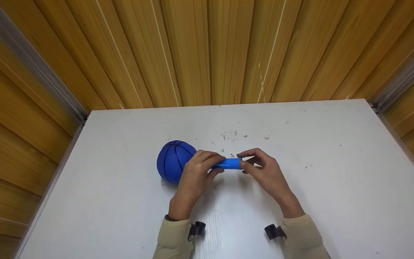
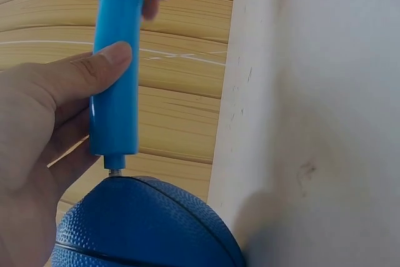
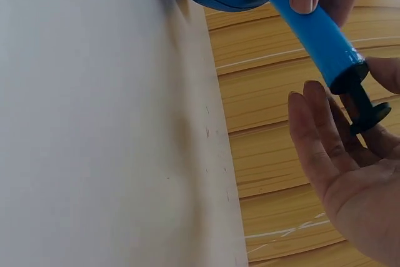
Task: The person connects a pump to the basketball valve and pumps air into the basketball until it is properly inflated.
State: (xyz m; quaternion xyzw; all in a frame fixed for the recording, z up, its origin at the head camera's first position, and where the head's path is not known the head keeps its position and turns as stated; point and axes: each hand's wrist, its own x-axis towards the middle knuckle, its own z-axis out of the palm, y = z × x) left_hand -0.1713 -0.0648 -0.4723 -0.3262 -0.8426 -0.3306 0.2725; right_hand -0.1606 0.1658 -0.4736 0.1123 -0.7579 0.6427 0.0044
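Observation:
A blue hand pump (image 1: 229,163) spans the space between the two hands, its barrel roughly level in the head view. My left hand (image 1: 197,172) grips the barrel, the thumb on one side and fingers behind. At the barrel's lower end a short metal tip meets a blue ball (image 2: 150,223) with black seams. My right hand (image 1: 267,172) is at the other end, its thumb by the barrel's rim. Around the pump's black handle (image 3: 373,118), which stands partly drawn out, the fingers (image 3: 312,132) are spread and only loosely bent.
A white table (image 1: 102,201) with dark scuffs lies under the hands. Wood-patterned panels (image 1: 225,54) rise behind it and at both sides. Black wrist cameras (image 1: 198,228) sit at the sleeve cuffs.

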